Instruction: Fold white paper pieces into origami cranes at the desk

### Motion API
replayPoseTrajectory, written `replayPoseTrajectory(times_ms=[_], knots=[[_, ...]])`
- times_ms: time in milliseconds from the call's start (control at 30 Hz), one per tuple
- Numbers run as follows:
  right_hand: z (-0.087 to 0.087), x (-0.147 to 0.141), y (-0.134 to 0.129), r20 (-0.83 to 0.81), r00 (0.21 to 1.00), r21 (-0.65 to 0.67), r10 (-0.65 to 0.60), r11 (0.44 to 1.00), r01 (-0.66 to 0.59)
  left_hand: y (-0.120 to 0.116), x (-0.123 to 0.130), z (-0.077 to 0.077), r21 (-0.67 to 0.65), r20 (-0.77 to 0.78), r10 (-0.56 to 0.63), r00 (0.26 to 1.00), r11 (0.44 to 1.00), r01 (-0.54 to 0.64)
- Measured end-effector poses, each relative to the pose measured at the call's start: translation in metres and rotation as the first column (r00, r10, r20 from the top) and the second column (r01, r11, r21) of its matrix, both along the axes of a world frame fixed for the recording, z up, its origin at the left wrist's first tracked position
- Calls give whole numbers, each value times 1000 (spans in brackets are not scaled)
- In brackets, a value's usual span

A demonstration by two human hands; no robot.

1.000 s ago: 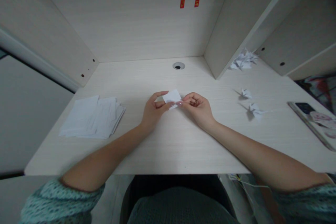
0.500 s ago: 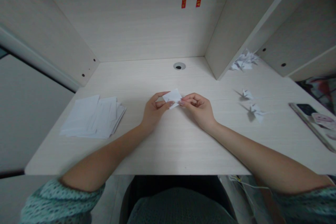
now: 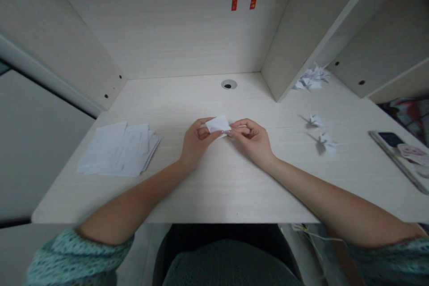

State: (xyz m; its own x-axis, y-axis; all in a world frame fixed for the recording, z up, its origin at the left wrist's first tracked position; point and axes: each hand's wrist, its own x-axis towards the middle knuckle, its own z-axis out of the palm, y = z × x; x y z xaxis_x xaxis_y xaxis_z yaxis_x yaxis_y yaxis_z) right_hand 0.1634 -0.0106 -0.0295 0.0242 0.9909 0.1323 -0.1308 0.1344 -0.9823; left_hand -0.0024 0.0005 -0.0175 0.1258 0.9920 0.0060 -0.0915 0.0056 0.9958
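A small folded piece of white paper (image 3: 218, 124) is held between both hands over the middle of the desk. My left hand (image 3: 198, 142) grips its left side, with the thumb along the lower edge and the fingers behind it. My right hand (image 3: 254, 139) pinches the right corner between thumb and fingertips. Both thumb tips nearly meet at the lower right of the paper. The finer folds are too small to make out.
White paper sheets (image 3: 117, 149) lie at the desk's left. On the right are two folded paper figures (image 3: 315, 120) (image 3: 326, 140), a phone (image 3: 402, 156) and a pile of paper figures (image 3: 313, 77) beside the upright divider (image 3: 298, 44). A cable hole (image 3: 229, 84) is at the back.
The paper has tilted and shifted slightly left. My left thumb has slid a little to the right, closer to my right thumb.
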Motion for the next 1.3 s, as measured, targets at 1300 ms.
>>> replayPoseTrajectory(times_ms=[1300], knots=[[-2,1,2,-95,994,-82,48,995,-56,0,1,3,-22,-26,22,999,999,-23]])
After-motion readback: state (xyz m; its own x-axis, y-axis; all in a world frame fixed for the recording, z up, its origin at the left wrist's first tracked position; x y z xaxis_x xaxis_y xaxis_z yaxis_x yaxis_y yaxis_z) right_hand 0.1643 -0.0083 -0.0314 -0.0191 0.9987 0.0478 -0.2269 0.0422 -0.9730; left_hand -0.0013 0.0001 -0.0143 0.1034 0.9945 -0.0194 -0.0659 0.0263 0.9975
